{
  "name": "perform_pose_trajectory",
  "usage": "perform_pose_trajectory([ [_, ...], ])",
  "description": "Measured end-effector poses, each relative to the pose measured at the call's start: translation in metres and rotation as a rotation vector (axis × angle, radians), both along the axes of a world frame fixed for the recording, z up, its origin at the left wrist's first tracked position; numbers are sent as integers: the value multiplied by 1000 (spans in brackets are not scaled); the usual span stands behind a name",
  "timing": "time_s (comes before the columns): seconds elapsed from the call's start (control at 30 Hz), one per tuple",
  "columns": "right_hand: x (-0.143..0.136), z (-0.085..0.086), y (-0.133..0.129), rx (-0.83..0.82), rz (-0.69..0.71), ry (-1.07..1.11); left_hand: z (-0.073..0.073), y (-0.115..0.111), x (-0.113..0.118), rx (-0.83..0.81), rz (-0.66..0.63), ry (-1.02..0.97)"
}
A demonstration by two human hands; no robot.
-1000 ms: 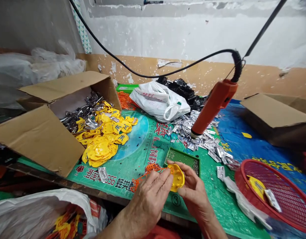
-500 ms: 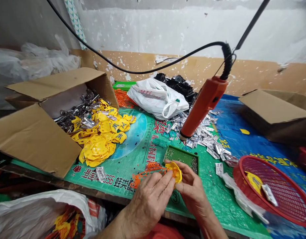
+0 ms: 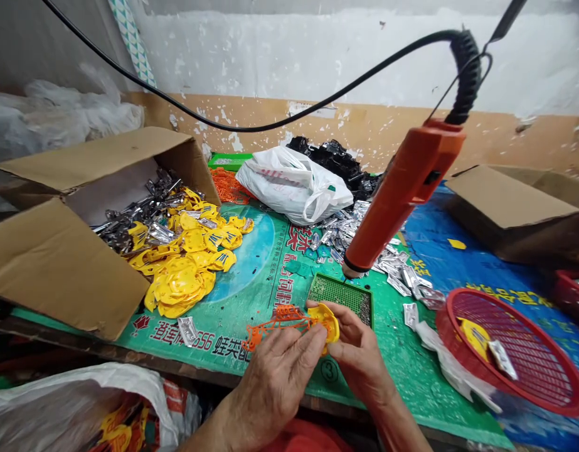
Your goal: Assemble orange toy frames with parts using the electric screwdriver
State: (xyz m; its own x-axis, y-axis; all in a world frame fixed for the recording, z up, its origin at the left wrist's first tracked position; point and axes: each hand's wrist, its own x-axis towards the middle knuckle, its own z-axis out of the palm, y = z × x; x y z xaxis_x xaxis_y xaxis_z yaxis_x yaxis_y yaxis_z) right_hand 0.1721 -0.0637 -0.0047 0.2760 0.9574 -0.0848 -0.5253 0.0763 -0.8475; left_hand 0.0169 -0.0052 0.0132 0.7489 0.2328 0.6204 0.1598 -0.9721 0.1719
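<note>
A yellow plastic shell (image 3: 330, 319) is pinched between both hands at the front of the table. My left hand (image 3: 282, 370) grips its near side with fingers together, partly covering it. My right hand (image 3: 357, 355) holds the shell's right edge between thumb and fingers. An orange plastic lattice frame (image 3: 263, 328) extends left from the shell; whether the two are joined cannot be made out. Just beyond the hands lies a green tray (image 3: 345, 282) of small metal pieces. Over it hangs an orange electric screwdriver (image 3: 402, 194), tip downward, touched by neither hand.
On the left, a cardboard box (image 3: 58, 257) spills yellow shells (image 3: 180, 285) and dark metallic parts. A white plastic bag (image 3: 293, 182) and silvery parts (image 3: 397, 270) lie behind. At right are a red basket (image 3: 559, 370) and another box (image 3: 515, 201). An open sack (image 3: 82, 383) sits below left.
The hanging screwdriver has swung closer and looks larger, its body further right. Both hands keep hold of the yellow shell with little movement. The view has shifted slightly.
</note>
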Motion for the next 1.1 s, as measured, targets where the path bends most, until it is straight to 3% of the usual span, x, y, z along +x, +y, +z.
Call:
perform_pose_trajectory([
  [0.37, 1, -3, -1, 47, 3, 19, 1, 1, 1, 16, -7, 26],
  [0.7, 0, -5, -2, 25, -72, 23, -1, 4, -1, -109, -48, 77],
  [1.1, -1, 2, -5, 8, -75, -40, 2, 4, -3, -160, -69, 1],
])
